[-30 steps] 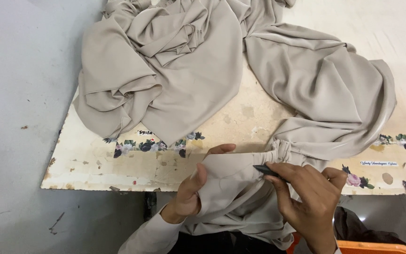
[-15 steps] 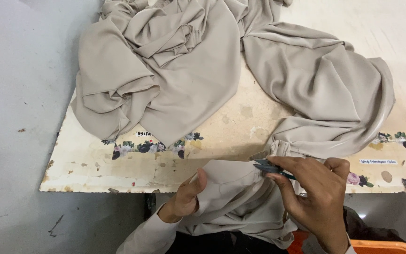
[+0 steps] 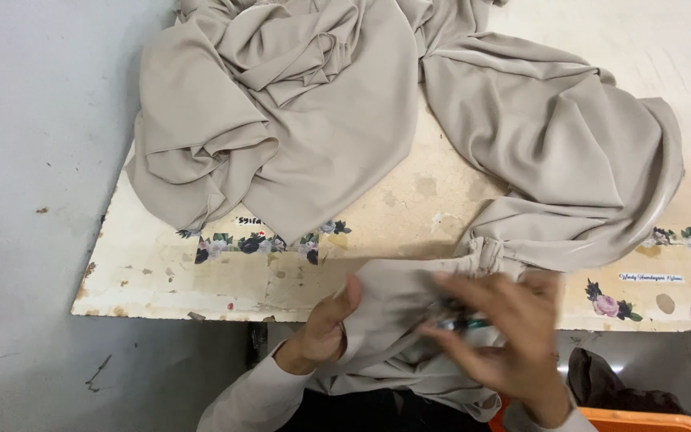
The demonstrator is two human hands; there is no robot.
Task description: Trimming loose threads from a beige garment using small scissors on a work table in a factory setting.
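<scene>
Where beige fabric (image 3: 409,320) overhangs table edge (image 3: 201,308), hands pinching

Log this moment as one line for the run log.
left hand: gripping beige fabric at table edge | right hand: blurred, holding small dark tool over fabric | rest of fabric heaped on table

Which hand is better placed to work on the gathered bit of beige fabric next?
Probably the right hand: it holds a small dark tool over the beige fabric, while the left hand pins that fabric.
</scene>
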